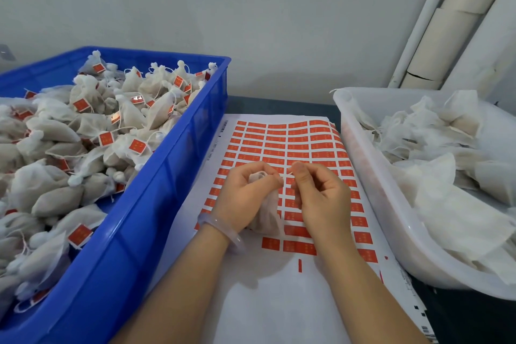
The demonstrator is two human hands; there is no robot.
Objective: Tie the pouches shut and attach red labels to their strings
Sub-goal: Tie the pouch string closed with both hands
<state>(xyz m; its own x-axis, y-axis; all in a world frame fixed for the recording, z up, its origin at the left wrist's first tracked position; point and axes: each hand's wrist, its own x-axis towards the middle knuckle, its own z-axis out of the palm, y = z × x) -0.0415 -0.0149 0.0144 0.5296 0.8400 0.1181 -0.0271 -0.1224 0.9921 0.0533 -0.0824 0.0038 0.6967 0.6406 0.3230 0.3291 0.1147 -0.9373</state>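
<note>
Pouch: soft white fabric, filled, hanging from the left hand, which is clenched round its gathered neck above the label sheet. Right hand, just beside that grip, pinches the thin string between thumb and forefinger. Judged light, limp, easily crushed; hold at the neck, not the body. Left of the grip: blue crate of labelled pouches. Right: clear tub of untied ones.
</note>
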